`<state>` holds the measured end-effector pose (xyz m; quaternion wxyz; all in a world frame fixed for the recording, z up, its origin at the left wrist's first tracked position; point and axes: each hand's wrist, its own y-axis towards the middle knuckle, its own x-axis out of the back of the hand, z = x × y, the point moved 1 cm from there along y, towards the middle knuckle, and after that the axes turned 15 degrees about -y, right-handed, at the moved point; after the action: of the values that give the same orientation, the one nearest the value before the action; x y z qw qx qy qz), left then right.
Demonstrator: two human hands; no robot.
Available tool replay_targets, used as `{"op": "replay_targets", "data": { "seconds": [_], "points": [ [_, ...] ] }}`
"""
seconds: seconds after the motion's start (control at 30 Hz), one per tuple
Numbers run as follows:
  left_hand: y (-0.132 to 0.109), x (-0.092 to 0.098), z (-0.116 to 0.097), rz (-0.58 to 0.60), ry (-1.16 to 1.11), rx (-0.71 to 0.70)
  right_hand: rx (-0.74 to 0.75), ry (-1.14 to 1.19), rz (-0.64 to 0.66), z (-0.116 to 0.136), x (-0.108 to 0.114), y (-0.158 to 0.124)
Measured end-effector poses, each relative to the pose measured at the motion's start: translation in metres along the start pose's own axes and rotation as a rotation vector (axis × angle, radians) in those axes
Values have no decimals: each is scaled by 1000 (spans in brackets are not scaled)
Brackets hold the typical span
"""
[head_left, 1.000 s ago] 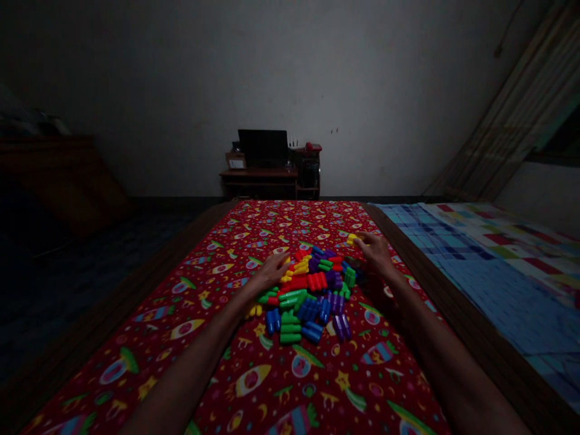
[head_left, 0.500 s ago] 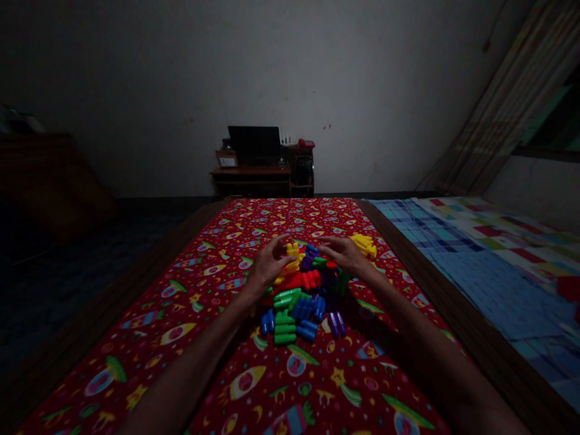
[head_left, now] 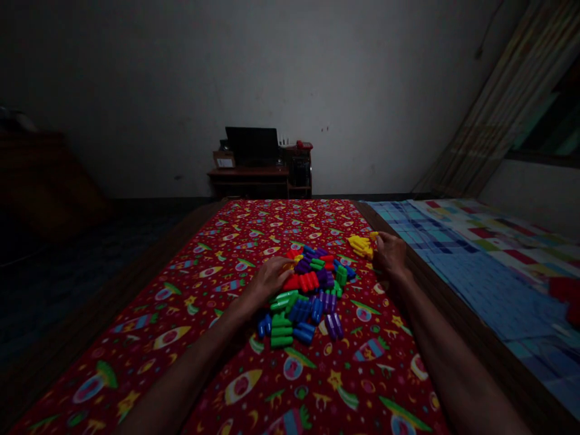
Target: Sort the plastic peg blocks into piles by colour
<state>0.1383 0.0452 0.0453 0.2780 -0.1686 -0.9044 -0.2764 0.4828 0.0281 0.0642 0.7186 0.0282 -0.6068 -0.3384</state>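
Plastic building blocks in several colours lie in a loose pile on a red patterned cloth [head_left: 181, 314]. My left hand [head_left: 268, 280] reaches over the pile's left side, its fingers closed around a yellow block [head_left: 298, 258] that shows only in part. Beside it are red blocks [head_left: 308, 281] and green blocks [head_left: 281, 332]. My right hand [head_left: 392, 254] is off to the right, pinching a yellow block [head_left: 374, 234] at the edge of a small heap of yellow blocks [head_left: 360, 245]. Blue blocks [head_left: 301, 310] and purple blocks [head_left: 334, 326] lie at the pile's near side.
The cloth covers a long surface with dark brown edges [head_left: 417, 302]. To the right lies blue checked bedding [head_left: 453, 260]. Against the far wall a desk [head_left: 249, 172] carries a monitor [head_left: 252, 145]. A wooden cabinet [head_left: 45, 181] stands at the left, and a curtain [head_left: 489, 109] hangs at the right.
My right hand has moved from above the pile rightward to the yellow heap with a yellow block. My left hand has lowered slightly, and fewer yellow blocks show in the mixed pile.
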Motion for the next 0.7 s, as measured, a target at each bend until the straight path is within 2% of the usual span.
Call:
{"op": "replay_targets", "data": {
  "seconds": [0.1,0.17,0.27,0.37,0.43,0.5,0.57,0.63,0.7],
  "points": [
    [0,3,-3,-76,-56,39,54,-145,160,-10,-6,-4],
    [2,7,-5,-140,-148,80,53,-196,192,-9,-4,-3],
    [6,10,-11,-250,-334,155,27,-173,98,3,8,1],
    [8,11,-20,-307,-497,218,128,44,40,32,21,-5],
    [7,8,-29,-285,-551,222,300,300,137,61,27,-21],
    [3,3,-40,-239,-532,179,541,548,321,92,31,-44],
    [-1,0,-50,-174,-466,103,711,654,450,115,35,-64],
    [-2,0,-54,-109,-408,31,791,645,482,124,38,-73],
    [0,8,-51,-57,-353,3,751,588,410,119,38,-66]
  ]
}}
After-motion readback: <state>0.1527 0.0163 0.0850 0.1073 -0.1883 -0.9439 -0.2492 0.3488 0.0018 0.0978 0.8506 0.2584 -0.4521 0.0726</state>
